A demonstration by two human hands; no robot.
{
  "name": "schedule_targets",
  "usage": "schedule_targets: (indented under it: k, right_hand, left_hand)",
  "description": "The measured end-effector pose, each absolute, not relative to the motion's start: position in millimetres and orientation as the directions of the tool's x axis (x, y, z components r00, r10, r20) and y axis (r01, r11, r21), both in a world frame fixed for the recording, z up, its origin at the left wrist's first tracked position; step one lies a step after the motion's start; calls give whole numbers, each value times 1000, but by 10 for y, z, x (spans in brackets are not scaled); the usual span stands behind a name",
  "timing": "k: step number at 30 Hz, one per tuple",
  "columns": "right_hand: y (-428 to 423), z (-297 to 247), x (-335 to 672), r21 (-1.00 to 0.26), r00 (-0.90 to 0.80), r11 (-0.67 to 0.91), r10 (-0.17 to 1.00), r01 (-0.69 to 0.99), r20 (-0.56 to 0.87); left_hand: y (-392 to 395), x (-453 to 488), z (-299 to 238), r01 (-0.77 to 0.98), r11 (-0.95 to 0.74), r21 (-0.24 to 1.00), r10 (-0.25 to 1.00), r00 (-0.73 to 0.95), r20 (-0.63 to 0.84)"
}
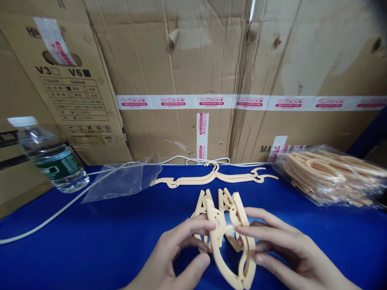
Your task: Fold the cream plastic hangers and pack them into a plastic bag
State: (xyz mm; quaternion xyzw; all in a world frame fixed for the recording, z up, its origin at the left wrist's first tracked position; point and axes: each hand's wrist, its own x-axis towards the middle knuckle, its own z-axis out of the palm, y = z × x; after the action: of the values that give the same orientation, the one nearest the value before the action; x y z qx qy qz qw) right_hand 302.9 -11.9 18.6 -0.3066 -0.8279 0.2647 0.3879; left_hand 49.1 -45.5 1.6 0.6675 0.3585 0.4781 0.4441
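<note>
Between fingers [196,225], the folded hanger [216,247] runs front-to-back, joined end [240,283] nearest.

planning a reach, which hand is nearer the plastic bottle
Left. The left hand is right of the plastic bottle, nearer the camera; the right hand is farther right.

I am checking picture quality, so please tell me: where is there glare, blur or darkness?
In the head view, highlights on the plastic-wrapped hangers and clear plastic sheet; small print on the left carton soft; upper right corner dark; the held hanger reasonably sharp.
</note>
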Motion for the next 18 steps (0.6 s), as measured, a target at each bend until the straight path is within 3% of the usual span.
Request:
schedule_targets:
  k: [4, 7, 13, 18]
  right_hand:
    - [-127, 215, 3014, -659, -570, 686, 688, 309, 449]
    - [-152, 195, 3030, -641, -587, 694, 681, 328, 438]
    - [-212, 140, 3071, -576, -600, 733, 656, 362, 458]
    - [-226, 188, 3080, -563, -634, 730, 655, 388, 411]
  left_hand:
    - [-415, 453, -17, 17, -503, 864, 805, 373, 461]
    - [-401, 422, -17, 24, -531, 847, 774, 422, 473]
    - [-456, 404, 50, 82, -507, 858, 784, 458, 419]
    - [-451, 418, 24, -39, -375, 926, 795, 500, 343]
